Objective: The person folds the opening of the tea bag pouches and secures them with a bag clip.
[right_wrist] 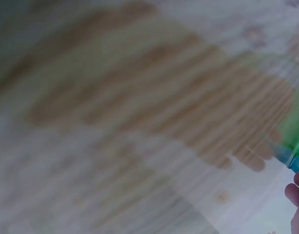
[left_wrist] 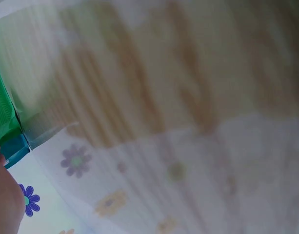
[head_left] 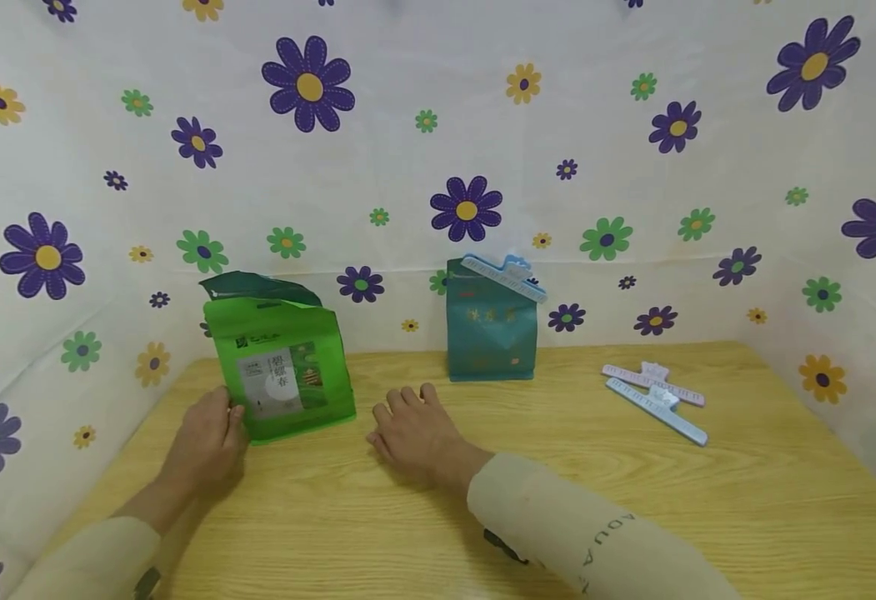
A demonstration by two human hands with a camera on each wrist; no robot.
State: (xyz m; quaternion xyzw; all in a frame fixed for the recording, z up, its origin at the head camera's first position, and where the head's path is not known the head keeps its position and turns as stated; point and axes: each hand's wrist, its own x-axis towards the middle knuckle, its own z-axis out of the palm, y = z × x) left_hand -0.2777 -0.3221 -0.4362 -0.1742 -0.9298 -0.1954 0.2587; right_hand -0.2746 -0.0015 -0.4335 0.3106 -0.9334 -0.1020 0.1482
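Observation:
A bright green tea bag, with a grey printed label and a gaping dark green top, stands at the left of the table. My left hand holds its lower left side, thumb near the front edge and the other fingers partly hidden. To the right of that bag, my right hand rests low over the table, palm down, fingers loosely bent and holding nothing. In the left wrist view, the hand and the green bag show only at the left edge. The right wrist view catches some fingertips at its right edge.
Toward the back stands a teal tea bag with a light blue clip slanted across its top. A pink clip and another blue clip lie at the right of the wooden table. Flower-patterned cloth encloses the table.

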